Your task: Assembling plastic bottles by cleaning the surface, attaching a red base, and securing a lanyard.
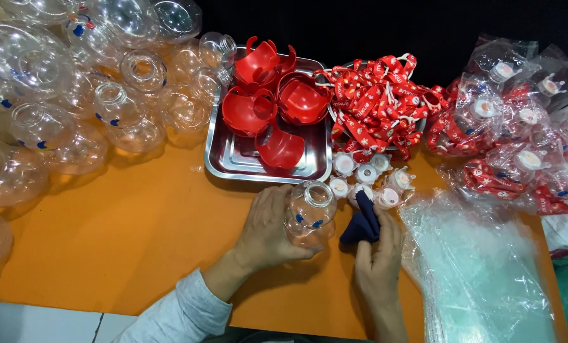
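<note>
My left hand grips a clear plastic bottle with blue marks, its open neck pointing away from me, just in front of the steel tray. My right hand holds a dark blue cloth right beside the bottle, touching its right side. Both hands are over the orange table, near its front middle.
A steel tray holds several red plastic cups. Red printed straps lie piled behind several white caps. Many clear bottles are heaped at the left. Bagged finished bottles and a stack of clear bags lie at the right.
</note>
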